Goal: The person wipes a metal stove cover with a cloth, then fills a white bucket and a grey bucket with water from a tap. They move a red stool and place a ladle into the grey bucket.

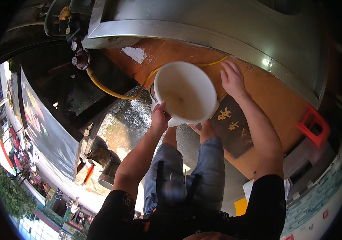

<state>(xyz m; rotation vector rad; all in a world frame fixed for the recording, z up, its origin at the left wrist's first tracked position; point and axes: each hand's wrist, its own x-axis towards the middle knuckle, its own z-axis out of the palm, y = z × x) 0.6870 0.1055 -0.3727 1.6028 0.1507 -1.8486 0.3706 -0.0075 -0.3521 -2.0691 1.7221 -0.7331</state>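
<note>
A white plastic bucket point(186, 90) is tilted so that its open mouth faces up towards me, with a small dark speck on the inside. My left hand point(160, 116) grips its rim at the lower left, beside the wire handle point(152, 92). To the right of the bucket my right hand point(233, 78) is raised with its fingers apart, holding nothing. A yellow gas hose point(111, 91) passes behind the bucket over the orange tiled floor point(267, 102). Below my right hand lies a dark mat point(232, 126) bearing writing.
A stainless steel counter point(189, 28) spans the top. At the upper left a gas regulator point(81, 59) joins the hose. A red plastic stool point(313, 126) stands at the right. Wet concrete point(123, 120), a metal pipe elbow point(106, 163) and a red-handled tool point(89, 174) are at the left.
</note>
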